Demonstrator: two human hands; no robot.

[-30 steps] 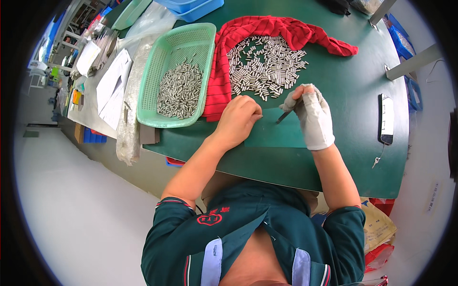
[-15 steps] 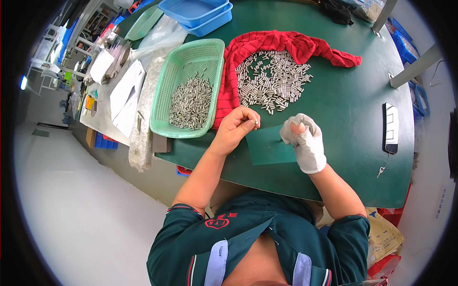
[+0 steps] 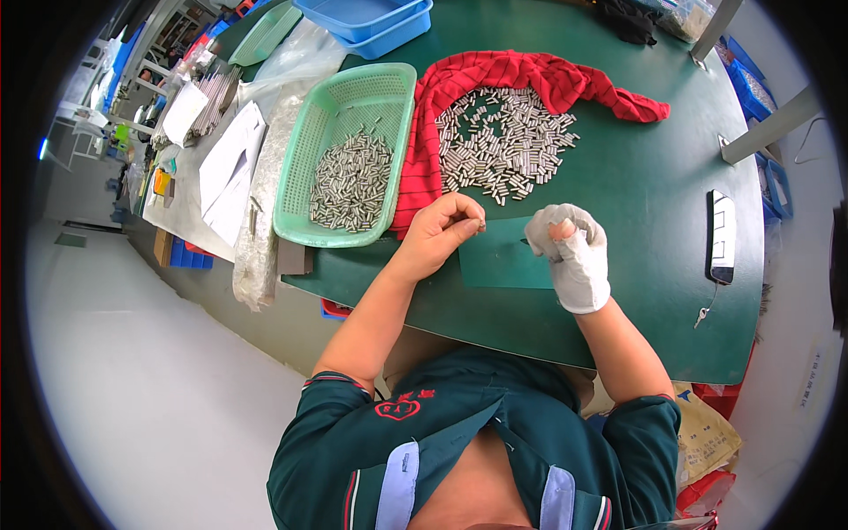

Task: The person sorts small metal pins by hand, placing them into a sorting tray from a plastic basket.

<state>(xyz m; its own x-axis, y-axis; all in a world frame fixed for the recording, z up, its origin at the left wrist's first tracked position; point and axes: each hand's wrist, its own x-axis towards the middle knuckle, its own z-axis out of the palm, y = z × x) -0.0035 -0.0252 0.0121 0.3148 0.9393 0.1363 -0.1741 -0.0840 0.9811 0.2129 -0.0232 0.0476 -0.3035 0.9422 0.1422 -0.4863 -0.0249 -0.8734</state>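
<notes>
My left hand [image 3: 437, 234] is bare, its thumb and forefinger pinched together just in front of the pile; what sits between the fingertips is too small to make out. A white glove with the thumb tip exposed covers my right hand [image 3: 572, 256], which is curled closed. A small dark tip shows at its left side, but the rest is hidden by the fingers. Between both hands lies a flat green translucent sheet [image 3: 503, 261]. Beyond them, small silvery metal cylinders [image 3: 512, 146] spread over the table, bordered by a red striped cloth [image 3: 420, 168].
A light green perforated basket [image 3: 287, 208] at left holds many similar cylinders. Blue trays [image 3: 389, 40] stand at the back. White papers [image 3: 231, 172] and plastic wrap lie further left. A phone-like device [image 3: 723, 238] with a key lies right on the green table [image 3: 654, 327], near metal posts [image 3: 768, 125].
The view has shifted slightly. Both hands stay closed in nearly the same places; the right has turned a little. A bright bit formerly visible at my left fingertips is now less distinct.
</notes>
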